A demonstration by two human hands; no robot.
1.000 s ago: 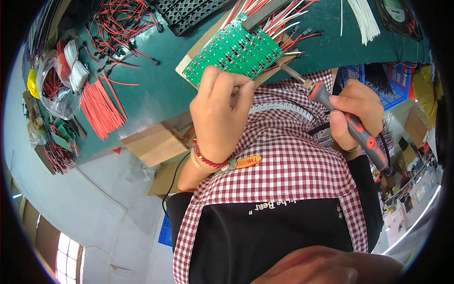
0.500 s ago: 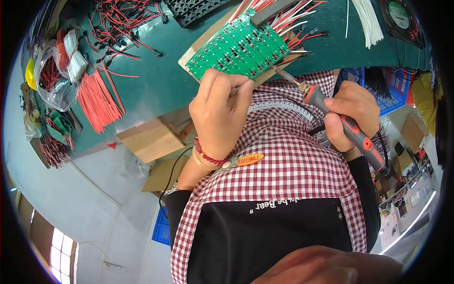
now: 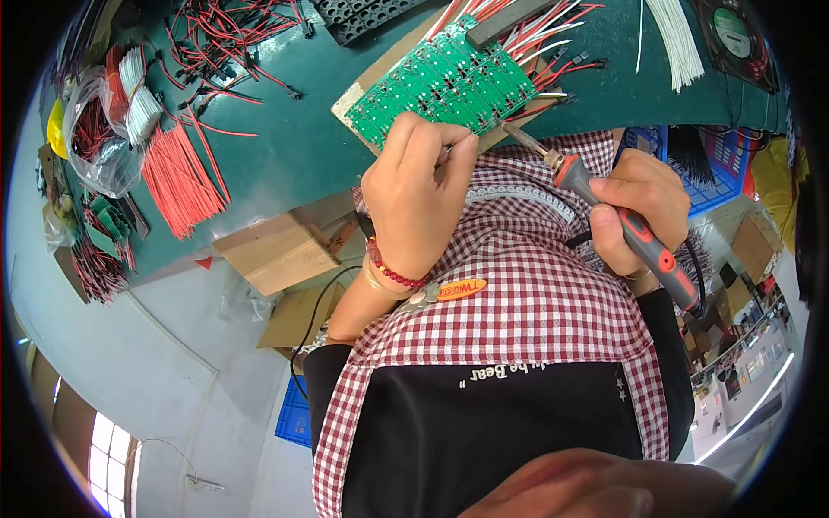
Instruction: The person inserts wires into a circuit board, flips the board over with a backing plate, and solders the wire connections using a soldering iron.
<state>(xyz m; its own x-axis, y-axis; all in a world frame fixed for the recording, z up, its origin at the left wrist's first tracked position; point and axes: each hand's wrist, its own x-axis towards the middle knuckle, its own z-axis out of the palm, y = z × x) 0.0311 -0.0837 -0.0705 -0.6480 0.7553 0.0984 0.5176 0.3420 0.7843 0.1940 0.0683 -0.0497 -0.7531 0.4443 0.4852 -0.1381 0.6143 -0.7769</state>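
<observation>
A green circuit board panel (image 3: 440, 82) lies on a wooden board (image 3: 347, 102) at the bench's near edge, with red and white wires (image 3: 540, 39) along its far right side. My left hand (image 3: 419, 186) is at the panel's near edge, thumb and forefinger pinched together; whatever is between them is too small to make out. In my right hand (image 3: 643, 207) is a soldering iron (image 3: 635, 229) with a grey and red handle. Its tip points at the panel's near right corner, close to my left fingertips; I cannot tell if it touches.
A dark bar (image 3: 509, 24) rests across the panel. Bundles of red wires (image 3: 180, 181) and white wires (image 3: 142, 104) lie at left, beside a plastic bag (image 3: 104, 160). Loose red-black leads (image 3: 229, 43), a black tray (image 3: 367, 15), more white wires (image 3: 675, 43) and a fan (image 3: 734, 39) are further back.
My left hand has shifted slightly right along the panel's near edge, still pinched. The soldering iron has hardly moved. The whole view has shifted a little.
</observation>
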